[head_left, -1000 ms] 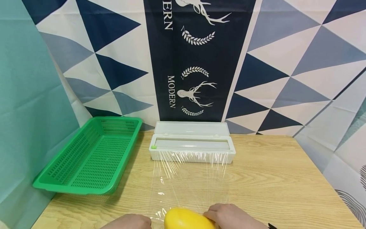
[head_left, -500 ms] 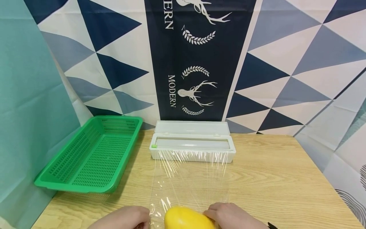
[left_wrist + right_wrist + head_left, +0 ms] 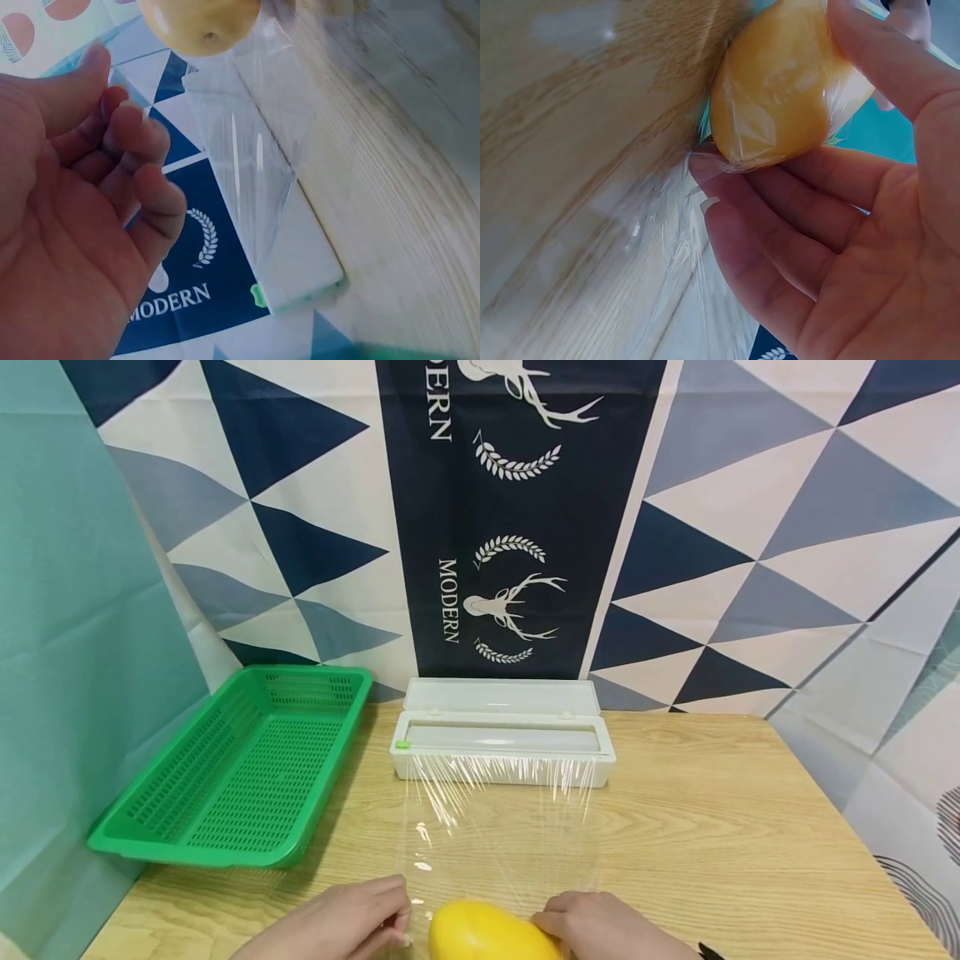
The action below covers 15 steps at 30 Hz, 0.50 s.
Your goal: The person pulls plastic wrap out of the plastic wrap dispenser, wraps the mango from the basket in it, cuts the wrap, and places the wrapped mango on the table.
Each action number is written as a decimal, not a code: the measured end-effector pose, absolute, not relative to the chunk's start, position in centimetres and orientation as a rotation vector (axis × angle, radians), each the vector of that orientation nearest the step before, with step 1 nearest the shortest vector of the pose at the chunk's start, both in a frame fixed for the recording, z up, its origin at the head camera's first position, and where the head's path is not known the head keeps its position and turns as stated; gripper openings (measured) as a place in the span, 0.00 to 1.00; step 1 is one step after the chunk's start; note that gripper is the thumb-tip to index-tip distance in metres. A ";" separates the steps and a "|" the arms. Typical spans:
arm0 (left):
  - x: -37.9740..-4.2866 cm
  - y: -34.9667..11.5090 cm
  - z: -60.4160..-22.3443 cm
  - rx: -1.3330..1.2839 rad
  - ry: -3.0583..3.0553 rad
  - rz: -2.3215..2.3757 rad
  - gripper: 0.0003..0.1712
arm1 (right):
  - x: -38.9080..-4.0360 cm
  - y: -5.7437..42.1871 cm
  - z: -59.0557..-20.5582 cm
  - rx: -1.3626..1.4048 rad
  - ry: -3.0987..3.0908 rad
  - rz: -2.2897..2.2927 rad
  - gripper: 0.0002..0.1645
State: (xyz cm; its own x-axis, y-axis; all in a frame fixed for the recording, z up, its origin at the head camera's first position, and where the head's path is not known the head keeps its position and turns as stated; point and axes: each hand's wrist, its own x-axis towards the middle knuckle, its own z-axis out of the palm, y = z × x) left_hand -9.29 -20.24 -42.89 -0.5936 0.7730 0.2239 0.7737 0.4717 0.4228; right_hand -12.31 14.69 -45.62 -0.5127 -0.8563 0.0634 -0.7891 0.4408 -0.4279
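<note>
A yellow mango (image 3: 487, 931), partly under clear cling film, sits at the bottom edge of the head view. My right hand (image 3: 600, 927) holds it from the right; in the right wrist view the fingers curl beneath the film-covered mango (image 3: 780, 90), with the thumb along its other side. My left hand (image 3: 345, 918) is just left of the mango, apart from it. In the left wrist view its fingers (image 3: 146, 135) are loosely bent, with no film plainly seen between them. The cling film (image 3: 498, 835) stretches from a white dispenser box (image 3: 506, 770) towards the mango.
The dispenser's lid (image 3: 502, 696) stands raised, with a small green slider (image 3: 402, 745) on its left. A green plastic basket (image 3: 318, 810) lies at the left of the wooden table (image 3: 712, 827). Patterned cloth (image 3: 690, 568) hangs behind the table.
My left hand has come further into view, up and rightward beside the film's left edge. The right hand and the mango have stayed nearly in place.
</note>
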 end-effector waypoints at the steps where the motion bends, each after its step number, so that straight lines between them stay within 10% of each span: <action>1: -9.3 -20.1 -42.9 -1.411 -2.677 -0.769 0.10 | -12.3 14.7 -45.7 -1.455 2.525 -0.624 0.21; 15: -10.4 -16.5 -44.0 -1.303 -2.669 -0.659 0.09 | -12.0 15.0 -45.3 -1.534 2.540 -0.668 0.19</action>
